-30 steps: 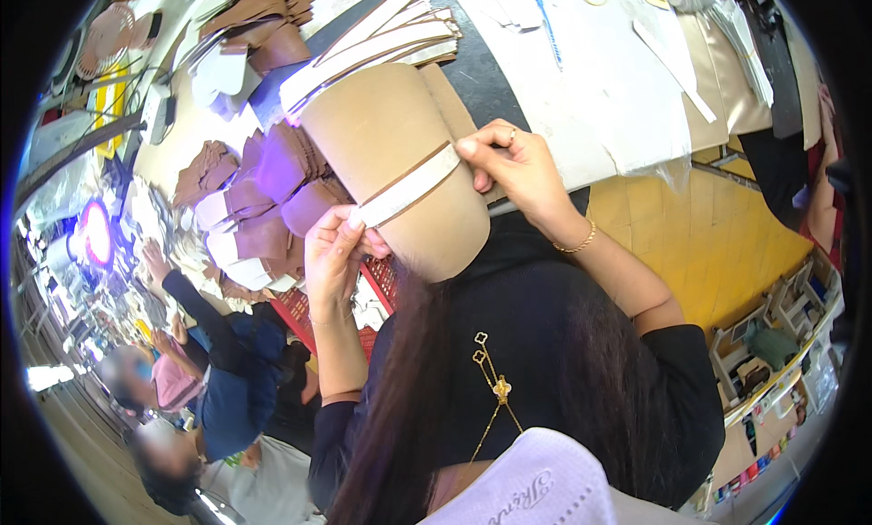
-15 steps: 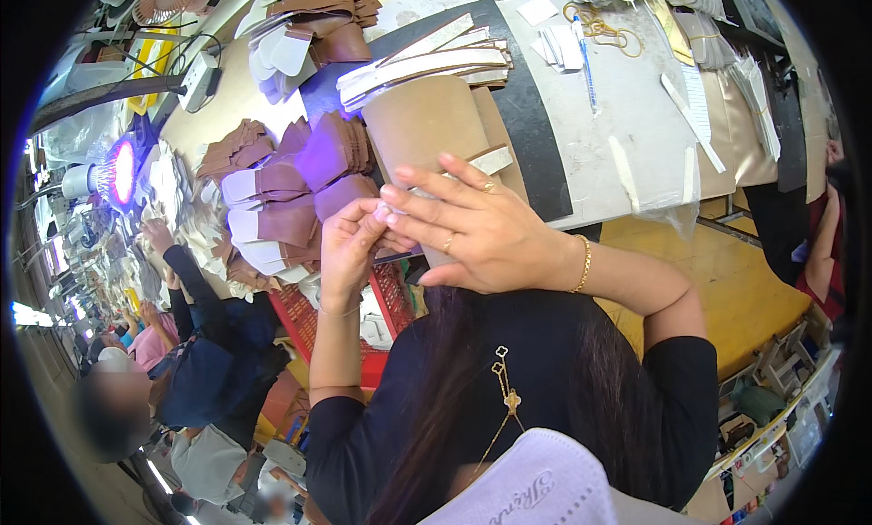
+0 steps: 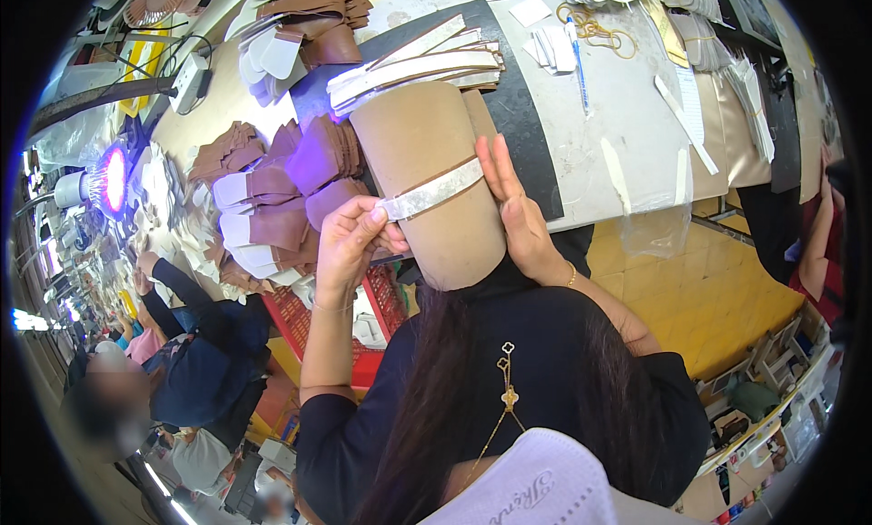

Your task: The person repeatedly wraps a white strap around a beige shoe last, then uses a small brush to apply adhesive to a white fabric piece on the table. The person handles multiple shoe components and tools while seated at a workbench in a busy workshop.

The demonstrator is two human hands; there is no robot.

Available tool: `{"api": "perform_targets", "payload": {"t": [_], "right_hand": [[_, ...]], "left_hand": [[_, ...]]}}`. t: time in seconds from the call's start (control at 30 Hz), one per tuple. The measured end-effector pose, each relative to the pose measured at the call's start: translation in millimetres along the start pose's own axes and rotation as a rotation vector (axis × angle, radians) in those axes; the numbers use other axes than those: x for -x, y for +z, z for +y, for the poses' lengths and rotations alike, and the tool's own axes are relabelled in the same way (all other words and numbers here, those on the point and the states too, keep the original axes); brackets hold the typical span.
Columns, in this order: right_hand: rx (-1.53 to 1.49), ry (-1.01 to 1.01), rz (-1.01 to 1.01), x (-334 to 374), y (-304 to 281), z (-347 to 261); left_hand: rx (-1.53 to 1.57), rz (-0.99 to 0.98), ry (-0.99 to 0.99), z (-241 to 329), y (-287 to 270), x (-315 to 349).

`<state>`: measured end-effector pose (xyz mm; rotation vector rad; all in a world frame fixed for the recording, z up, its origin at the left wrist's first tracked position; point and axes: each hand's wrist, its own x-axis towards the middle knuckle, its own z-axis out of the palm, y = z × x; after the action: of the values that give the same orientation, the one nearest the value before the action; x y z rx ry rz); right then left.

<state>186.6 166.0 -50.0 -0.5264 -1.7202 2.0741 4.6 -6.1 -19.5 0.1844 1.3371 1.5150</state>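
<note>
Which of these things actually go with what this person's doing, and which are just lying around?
In use:
brown-edged white strip, pinched by the left hand; the open right hand is at its other end
tan curved form beneath it
probably the stack of similar strips

Apparently lying about:
blue-and-white pen
yellowish loops
red crate

A strip (image 3: pixel 436 190) lies across the panel (image 3: pixel 413 130), between the left hand (image 3: pixel 352 241) and the right hand (image 3: pixel 520 214). Behind the panel, a strip pile (image 3: pixel 427 68) rests on a mat (image 3: pixel 531 107); stacked pieces (image 3: pixel 325 154) lie left. Right of the mat, on the table (image 3: pixel 622 107), a pen (image 3: pixel 579 66) lies beside slips (image 3: pixel 556 49).
</note>
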Motion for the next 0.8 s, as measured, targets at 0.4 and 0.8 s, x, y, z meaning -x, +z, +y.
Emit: {"api": "perform_targets", "payload": {"t": [0.4, 0.8], "right_hand": [[0.898, -0.145, 0.562, -27, -149, -13], [1.576, -0.056, 0.609, -11, -279, 16]], "left_hand": [[-0.251, -0.105, 0.300, 98, 26, -28], [-1.068, 0.176, 0.035, 128, -21, -107]]}}
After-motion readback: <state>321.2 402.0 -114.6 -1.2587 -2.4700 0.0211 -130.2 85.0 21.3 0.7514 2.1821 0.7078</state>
